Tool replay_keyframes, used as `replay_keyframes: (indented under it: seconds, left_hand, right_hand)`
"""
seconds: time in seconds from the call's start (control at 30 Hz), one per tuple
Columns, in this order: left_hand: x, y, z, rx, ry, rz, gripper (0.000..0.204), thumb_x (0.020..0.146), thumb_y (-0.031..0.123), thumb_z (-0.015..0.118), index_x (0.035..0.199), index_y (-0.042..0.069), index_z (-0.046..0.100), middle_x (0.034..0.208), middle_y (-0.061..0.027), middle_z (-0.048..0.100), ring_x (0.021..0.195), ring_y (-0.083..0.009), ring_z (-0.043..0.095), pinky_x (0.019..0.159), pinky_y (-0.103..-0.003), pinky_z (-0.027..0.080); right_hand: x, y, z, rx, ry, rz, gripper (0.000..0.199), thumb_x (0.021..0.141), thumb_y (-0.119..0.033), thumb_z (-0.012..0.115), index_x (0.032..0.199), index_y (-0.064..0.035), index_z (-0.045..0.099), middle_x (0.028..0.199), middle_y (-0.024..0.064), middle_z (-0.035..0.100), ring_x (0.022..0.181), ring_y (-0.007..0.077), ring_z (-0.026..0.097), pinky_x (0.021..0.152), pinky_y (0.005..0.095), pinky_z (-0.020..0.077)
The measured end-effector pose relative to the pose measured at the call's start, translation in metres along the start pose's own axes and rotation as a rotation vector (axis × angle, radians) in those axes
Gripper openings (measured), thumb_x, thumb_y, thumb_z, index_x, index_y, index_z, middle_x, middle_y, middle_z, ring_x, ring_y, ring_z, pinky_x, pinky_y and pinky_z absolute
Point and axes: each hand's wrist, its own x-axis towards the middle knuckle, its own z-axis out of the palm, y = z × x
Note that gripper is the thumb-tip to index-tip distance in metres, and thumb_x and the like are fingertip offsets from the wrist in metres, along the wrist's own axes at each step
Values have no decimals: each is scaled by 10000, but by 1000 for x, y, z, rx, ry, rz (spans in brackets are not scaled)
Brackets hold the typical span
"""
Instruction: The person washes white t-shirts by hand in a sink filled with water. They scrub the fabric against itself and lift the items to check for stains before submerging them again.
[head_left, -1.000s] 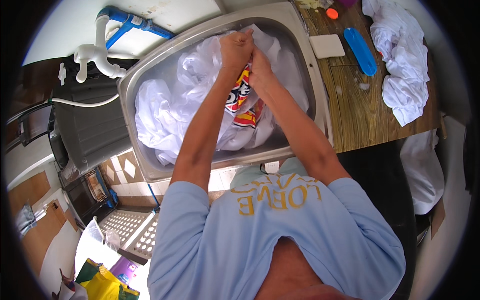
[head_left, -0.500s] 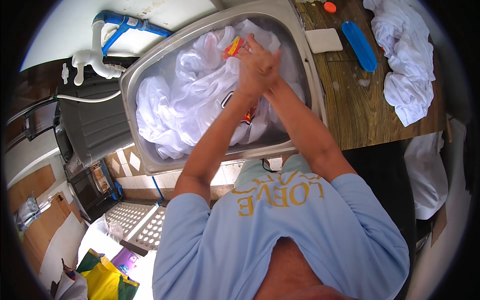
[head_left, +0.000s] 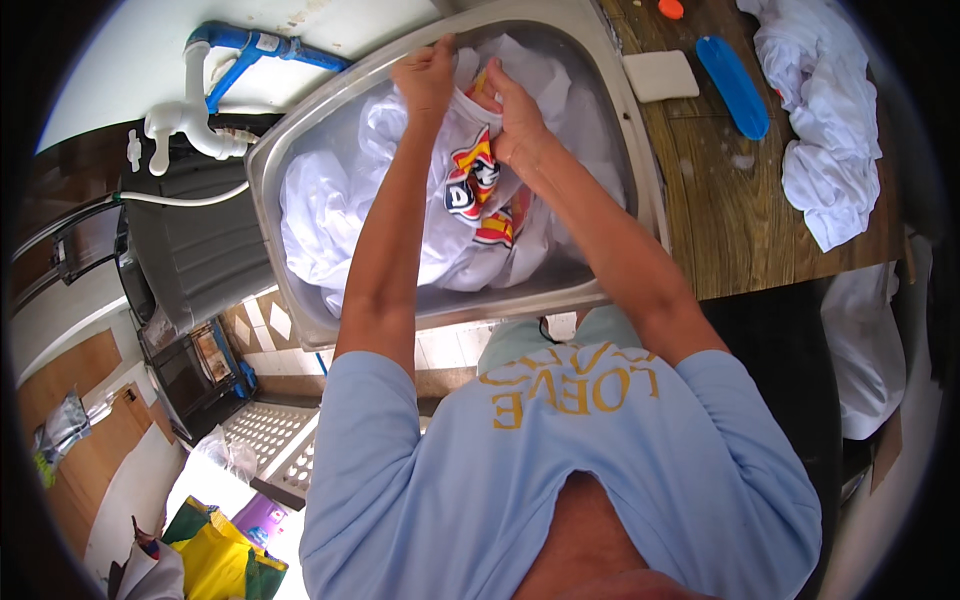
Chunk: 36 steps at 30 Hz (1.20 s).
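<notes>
A metal sink [head_left: 300, 310] holds a heap of wet white clothes [head_left: 330, 215] in cloudy water. Among them lies a white garment [head_left: 478, 113] with a printed patch [head_left: 472, 180] in red, yellow and black. My right hand [head_left: 515, 120] is closed on this garment, its thumb on top and its other fingers partly under the cloth. At the sink's far rim, my left hand [head_left: 425, 82] is curled into a fist beside the same garment. It appears to pinch an edge of it, though the cloth inside the fist is mostly hidden.
Right of the sink, a wooden counter [head_left: 720, 220] carries a whitish soap bar [head_left: 660, 76], a blue brush [head_left: 733, 88], an orange cap [head_left: 671, 9] and bunched white clothes [head_left: 815, 110]. A white faucet [head_left: 185, 125] on blue pipes stands at the left. A yellow-green bag [head_left: 215, 555] sits lower left.
My hands were pressed together over the garment; now they are apart, the left moved left to the far rim. The printed patch has come into fuller view between my arms.
</notes>
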Motion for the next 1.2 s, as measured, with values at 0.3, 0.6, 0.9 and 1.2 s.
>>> replay_keyframes:
  seconds: [0.3,0.6,0.9,1.2]
  left_hand:
    - [-35,4,42,247,-88,249,340,771,186,672,502,28,536,441,-81,407,438,-193,466,505,-328,430]
    - [-18,-16,33,143,-68,386,344,796,179,677,534,-3,549,434,-8,478,396,-60,395,400,-250,330]
    - [-6,19,-81,155,-269,-115,348,814,229,678,541,47,562,518,39,456,504,-28,386,473,-213,310]
    - [-75,5,-98,-45,-251,66,159,708,-43,704,840,37,666,736,-1,603,685,-62,555,626,-184,430]
  right_hand:
    - [15,7,-36,-833,102,-659,419,839,-437,601,1036,-72,551,903,7,527,716,117,445,734,229,415]
    - [1,2,-26,-191,-60,-282,515,881,-594,358,1008,-115,498,1024,38,554,1003,159,524,856,342,437]
    - [-8,-27,13,-542,7,-324,601,894,-565,412,518,-97,389,538,23,446,539,128,447,537,255,357]
    - [-23,-20,36,-659,-5,-339,636,858,-641,389,516,-104,381,541,13,415,544,116,417,538,246,353]
